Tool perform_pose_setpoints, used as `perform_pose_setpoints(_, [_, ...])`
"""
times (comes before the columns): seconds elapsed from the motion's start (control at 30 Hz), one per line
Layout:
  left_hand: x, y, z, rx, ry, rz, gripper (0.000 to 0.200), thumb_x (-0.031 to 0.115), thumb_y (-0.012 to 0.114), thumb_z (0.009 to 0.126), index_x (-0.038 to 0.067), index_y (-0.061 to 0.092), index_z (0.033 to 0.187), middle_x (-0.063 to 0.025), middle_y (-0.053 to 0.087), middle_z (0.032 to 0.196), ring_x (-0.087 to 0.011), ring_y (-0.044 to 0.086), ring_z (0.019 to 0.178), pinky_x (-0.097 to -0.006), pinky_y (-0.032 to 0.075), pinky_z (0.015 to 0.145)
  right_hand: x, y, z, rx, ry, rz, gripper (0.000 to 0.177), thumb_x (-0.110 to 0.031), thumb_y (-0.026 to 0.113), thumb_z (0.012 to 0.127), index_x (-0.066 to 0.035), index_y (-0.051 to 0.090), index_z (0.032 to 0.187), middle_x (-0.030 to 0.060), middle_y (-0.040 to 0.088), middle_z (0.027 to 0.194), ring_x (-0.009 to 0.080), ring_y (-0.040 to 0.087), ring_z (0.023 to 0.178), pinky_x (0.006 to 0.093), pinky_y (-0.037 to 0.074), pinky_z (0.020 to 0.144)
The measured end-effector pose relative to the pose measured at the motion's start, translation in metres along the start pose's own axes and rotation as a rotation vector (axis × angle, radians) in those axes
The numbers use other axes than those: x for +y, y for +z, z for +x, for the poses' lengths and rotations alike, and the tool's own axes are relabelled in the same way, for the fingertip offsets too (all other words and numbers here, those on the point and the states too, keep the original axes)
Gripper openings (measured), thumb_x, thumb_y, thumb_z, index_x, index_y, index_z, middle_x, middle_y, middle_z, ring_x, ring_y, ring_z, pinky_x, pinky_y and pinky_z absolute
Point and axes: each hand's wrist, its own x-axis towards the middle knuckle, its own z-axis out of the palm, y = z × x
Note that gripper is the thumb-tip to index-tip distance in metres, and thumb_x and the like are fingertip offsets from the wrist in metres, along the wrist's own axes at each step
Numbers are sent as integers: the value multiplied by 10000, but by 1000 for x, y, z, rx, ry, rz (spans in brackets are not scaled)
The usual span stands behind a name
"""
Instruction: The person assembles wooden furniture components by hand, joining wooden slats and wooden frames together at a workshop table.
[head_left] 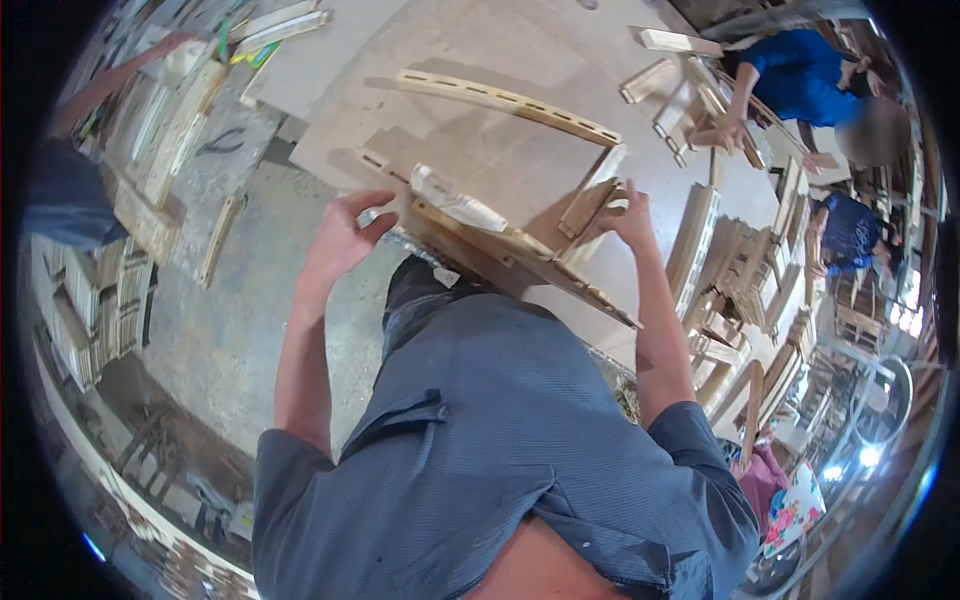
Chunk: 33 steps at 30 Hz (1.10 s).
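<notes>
My left hand (352, 232) is held just off the left end of a wooden frame piece, its fingers curved and apart with nothing between them. Close to it, a pale wooden block (455, 200) lies across a long wooden board (500, 250) at the table's near edge. My right hand (632, 218) has thumb and fingers closed on a short wooden slat (592, 208) standing at the right of these pieces. Farther back, a long slotted wooden rail (510, 103) lies on the table, its right end meeting a short crosspiece.
The worktable (350, 110) extends away from me. Stacked wooden parts (740, 270) line the right side. A co-worker in blue (795, 75) handles wood strips at the back right. To the left, pliers (222, 142) and wooden bars (185, 130) lie on another table beside another person's arm.
</notes>
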Motion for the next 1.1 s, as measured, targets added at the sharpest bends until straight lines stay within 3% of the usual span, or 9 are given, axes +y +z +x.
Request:
perform_pose_setpoints(0.23, [-8, 5, -6, 90, -11, -76, 339, 144, 712, 891, -15, 731, 1189, -198, 761, 1115, -295, 739, 1003, -391, 575, 848, 21, -1, 14, -52, 16, 78, 1092, -206, 912, 621, 24, 393, 1553, 208, 480, 1432, 359, 581, 1229, 417, 578, 930])
perform_pose_setpoints(0.27, [-15, 6, -8, 125, 36, -60, 336, 136, 707, 894, -24, 728, 1188, -201, 761, 1111, -290, 741, 993, -390, 578, 838, 27, -6, 18, -30, -2, 174, 884, -205, 892, 697, 25, 513, 1462, 142, 579, 1320, 271, 649, 1072, 368, 583, 755])
perform_pose_setpoints(0.4, [-18, -6, -12, 131, 24, -68, 327, 115, 694, 898, -42, 723, 1183, -211, 759, 1105, -283, 743, 1000, -386, 584, 845, -10, -65, 21, -221, 95, 368, 387, -231, 873, 758, -46, 670, 1031, 26, 638, 881, 122, 612, 742, 298, 502, 601])
perform_pose_setpoints(0.57, [-27, -28, -8, 118, 18, -135, 306, 141, 700, 933, -1, 732, 1201, -166, 763, 1146, -274, 730, 1068, -397, 533, 994, -120, -139, -1, -575, -91, 291, 198, -166, 762, 861, -46, 615, 917, 50, 617, 771, 177, 604, 699, 332, 493, 618])
perform_pose_setpoints(0.63, [-26, -39, 4, 94, 39, -191, 339, 158, 702, 938, 6, 715, 1241, -157, 757, 1173, -279, 725, 1081, -398, 530, 1003, -191, -153, -26, -212, -525, -91, 212, -185, 731, 890, -24, 600, 934, 112, 598, 729, 268, 619, 680, 384, 499, 649])
perform_pose_setpoints(0.7, [-15, -52, 18, 65, 60, -248, 374, 175, 703, 944, 13, 698, 1281, -148, 751, 1200, -284, 721, 1093, -399, 527, 1012, -269, -163, -53, -50, -548, -81, 237, -217, 710, 911, -17, 600, 973, 171, 599, 758, 341, 619, 691, 418, 497, 680])
perform_pose_setpoints(0.9, [4, -61, 76, 39, 359, -201, 509, 238, 737, 964, 27, 609, 1409, -91, 739, 1225, -186, 684, 1122, -335, 513, 1017, -386, -93, -49, 55, -890, 30, 252, -233, 716, 900, -23, 605, 984, 184, 625, 770, 341, 627, 689, 424, 499, 654])
perform_pose_setpoints(0.97, [-15, -57, 96, -423, 286, -511, 481, 231, 749, 959, 16, 636, 1374, -57, 748, 1165, -123, 656, 1067, -303, 508, 986, -402, -73, -47, -17, -828, 8, 250, -226, 718, 893, -23, 603, 980, 187, 628, 768, 349, 638, 693, 435, 504, 650])
perform_pose_setpoints(1.1, [-51, -35, 115, -587, 289, -429, 420, 202, 744, 963, 2, 667, 1324, -40, 753, 1106, -91, 635, 1015, -282, 506, 948, -405, -49, -41, -11, -937, 22, 241, -220, 728, 900, -19, 598, 926, 162, 595, 684, 322, 586, 599, 398, 471, 593])
